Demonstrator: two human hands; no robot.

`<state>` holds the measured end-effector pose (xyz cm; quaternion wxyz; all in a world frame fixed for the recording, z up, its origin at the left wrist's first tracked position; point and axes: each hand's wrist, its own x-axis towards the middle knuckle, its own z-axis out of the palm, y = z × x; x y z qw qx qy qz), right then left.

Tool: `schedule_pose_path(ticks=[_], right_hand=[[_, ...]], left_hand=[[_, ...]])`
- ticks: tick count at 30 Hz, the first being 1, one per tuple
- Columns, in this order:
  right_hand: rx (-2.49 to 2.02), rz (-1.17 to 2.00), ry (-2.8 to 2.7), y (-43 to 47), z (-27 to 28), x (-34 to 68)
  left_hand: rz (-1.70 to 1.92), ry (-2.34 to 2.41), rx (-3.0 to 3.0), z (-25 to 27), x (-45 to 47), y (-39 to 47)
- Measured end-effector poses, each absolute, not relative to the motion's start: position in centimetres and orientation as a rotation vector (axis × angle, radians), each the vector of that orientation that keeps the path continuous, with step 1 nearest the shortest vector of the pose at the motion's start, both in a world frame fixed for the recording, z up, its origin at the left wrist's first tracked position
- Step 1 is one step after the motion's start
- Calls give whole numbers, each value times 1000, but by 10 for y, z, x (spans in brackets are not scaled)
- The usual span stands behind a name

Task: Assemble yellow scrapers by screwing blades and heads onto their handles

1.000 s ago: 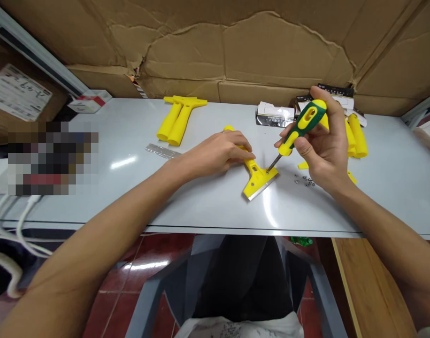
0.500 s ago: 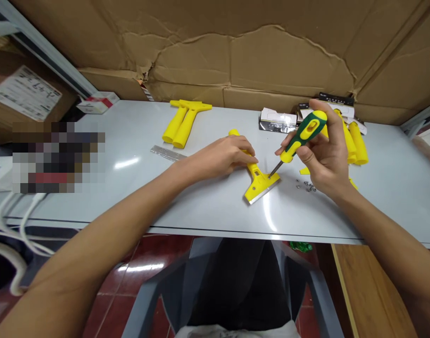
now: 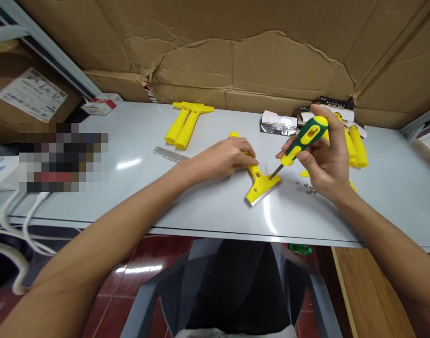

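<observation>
A yellow scraper lies on the table, its metal blade edge toward me. My left hand is closed around its handle. In my right hand is a green and yellow screwdriver, held at a slant with fingers about its handle. The screwdriver's tip meets the right-hand screw spot on the scraper head; a second screw spot shows on the left. Several small screws are scattered on the table, left of my right wrist. A yellow piece peeks out beside that hand, partly hidden.
Two yellow scraper handles lie at the back left, near a strip of metal blades. Blade packets and more yellow handles sit at the back right. Cardboard stands behind the table; white cables hang at left.
The view has shifted slightly. My left hand still holds the scraper, and the screwdriver tip stays at the same spot on its head, its handle nearly unmoved.
</observation>
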<state>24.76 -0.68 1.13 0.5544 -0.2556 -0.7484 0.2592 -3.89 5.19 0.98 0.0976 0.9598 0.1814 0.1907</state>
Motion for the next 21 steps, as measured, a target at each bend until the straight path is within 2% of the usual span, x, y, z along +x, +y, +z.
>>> schedule_pose_path(ticks=[12,21], right_hand=[[-544,781,-1871,-11,25,253],[-663,501,-1781,-13,21,253]], left_hand=[[574,543,2829,11,-37,51],[472,642,2943,10,-38,47]])
